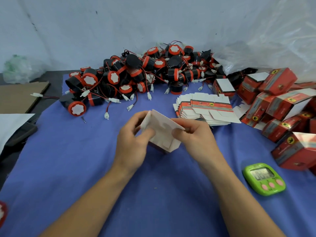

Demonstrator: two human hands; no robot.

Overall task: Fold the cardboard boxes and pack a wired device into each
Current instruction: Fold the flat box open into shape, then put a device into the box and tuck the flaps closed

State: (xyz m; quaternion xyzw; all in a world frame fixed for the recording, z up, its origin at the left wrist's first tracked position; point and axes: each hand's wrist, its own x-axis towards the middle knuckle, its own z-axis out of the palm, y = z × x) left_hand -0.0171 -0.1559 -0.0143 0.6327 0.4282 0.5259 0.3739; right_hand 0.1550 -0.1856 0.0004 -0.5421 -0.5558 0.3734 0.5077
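A small cardboard box (163, 132) is held above the blue cloth at the centre, its white flaps facing me. My left hand (133, 142) grips its left side, thumb on the flaps. My right hand (193, 134) pinches its right flap edge. A heap of black and red wired devices (136, 74) with white plugs lies at the back. A fanned stack of flat box blanks (205, 108) lies to the right of centre. Folded red boxes (277, 103) are piled at the far right.
A green digital timer (264, 178) lies on the blue cloth (68, 168) at the right front. A brown cardboard sheet (18, 96) and white sheet lie at the left. Clear plastic bags (273, 40) rise at the back right. One red device (2, 214) shows at the left bottom edge.
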